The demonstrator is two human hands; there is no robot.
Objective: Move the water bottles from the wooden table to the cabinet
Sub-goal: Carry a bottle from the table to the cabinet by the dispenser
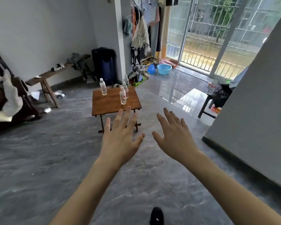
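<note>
Both arms reach fwd over the grey tile floor [55, 159]. Left hand [120, 140] has fingers straight and spread, palm down, holding nothing; its fingertips overlap the near edge of the wooden table [110, 103] in view, but whether it touches can't be told. Right hand [173, 137], at 3 o'clock of the left, also flat w/ fingers splayed, holding nothing, over bare floor.

Table stands at 12 o'clock from the hands. On it, four clear water bottles, all upright: far-left bottle [103, 87] at the table's 11 o'clock, apart from the rest; near bottle [123, 95] approx centre-right; middle bottle [125, 89] just behind it, overlapping in view; back bottle [126, 80] at the table's 1 o'clock edge.

Bench [47, 77] w/ cloth bits at 10 o'clock of the table along the wall. Dark suitcase [104, 64] at 12. Blue basin [164, 69] at 1 o'clock, near the sliding glass door [217, 38]. Hanging clothes [139, 30] left of the door. Black stool [208, 103] at 3 o'clock, w/ dark bag and bottles on it.
</note>
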